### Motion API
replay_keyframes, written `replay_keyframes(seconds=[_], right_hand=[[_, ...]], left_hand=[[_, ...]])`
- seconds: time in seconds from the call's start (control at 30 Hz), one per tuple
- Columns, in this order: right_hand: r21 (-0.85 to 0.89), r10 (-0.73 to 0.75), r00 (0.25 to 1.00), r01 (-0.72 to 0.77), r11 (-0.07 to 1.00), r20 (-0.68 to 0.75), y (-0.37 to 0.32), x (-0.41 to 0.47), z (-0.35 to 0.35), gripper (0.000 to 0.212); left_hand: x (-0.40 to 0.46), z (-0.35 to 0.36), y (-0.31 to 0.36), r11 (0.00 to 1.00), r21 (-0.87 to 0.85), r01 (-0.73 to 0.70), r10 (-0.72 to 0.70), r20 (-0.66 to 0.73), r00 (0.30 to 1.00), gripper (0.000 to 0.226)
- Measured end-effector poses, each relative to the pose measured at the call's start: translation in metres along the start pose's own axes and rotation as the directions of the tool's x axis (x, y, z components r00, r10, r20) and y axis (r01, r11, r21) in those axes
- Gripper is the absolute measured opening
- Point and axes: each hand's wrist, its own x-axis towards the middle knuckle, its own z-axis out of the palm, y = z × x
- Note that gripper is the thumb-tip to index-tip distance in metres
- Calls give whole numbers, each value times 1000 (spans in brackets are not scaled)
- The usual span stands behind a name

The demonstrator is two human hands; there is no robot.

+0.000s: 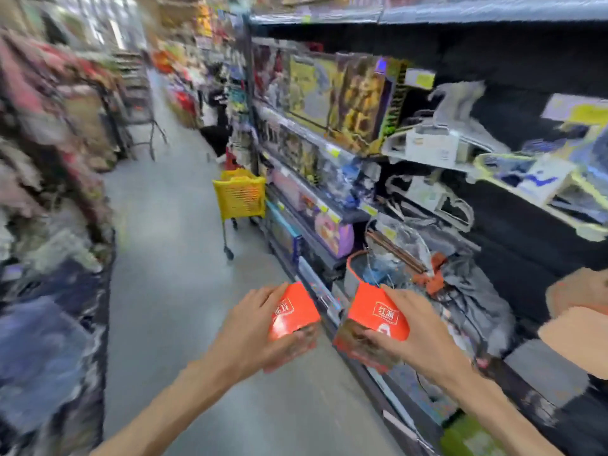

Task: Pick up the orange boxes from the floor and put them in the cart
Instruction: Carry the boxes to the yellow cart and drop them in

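Observation:
I hold two orange boxes with white and gold labels at about waist height over the aisle. My left hand (253, 334) grips one orange box (292, 312) from its left side and underneath. My right hand (418, 330) grips the other orange box (378, 315) from its right side, fingers over the top edge and thumb under. The two boxes are side by side, a small gap apart. A yellow cart (240, 195) on wheels stands farther down the aisle, beside the right shelving. The picture is blurred by motion.
Dark shelving (329, 153) packed with boxed toys and packets runs along the right. Racks of clothing (49, 159) line the left. Grey floor (171, 258) lies open between them. A metal trolley (141, 106) stands far back, and a crouching person in dark clothes (217, 126) is beyond the yellow cart.

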Motion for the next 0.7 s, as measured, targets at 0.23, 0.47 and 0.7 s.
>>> replay_keyframes(seconds=[0.23, 0.47, 0.7], right_hand=[[90, -199, 977, 193, 977, 75, -109, 169, 88, 88], [153, -321, 941, 303, 941, 109, -157, 341, 168, 100], [163, -420, 892, 395, 904, 167, -195, 538, 223, 97]], left_hand=[[22, -70, -156, 982, 52, 181, -178, -67, 982, 83], [106, -98, -285, 952, 101, 288, -277, -112, 954, 89], [222, -126, -404, 913, 109, 394, -374, -166, 912, 94]])
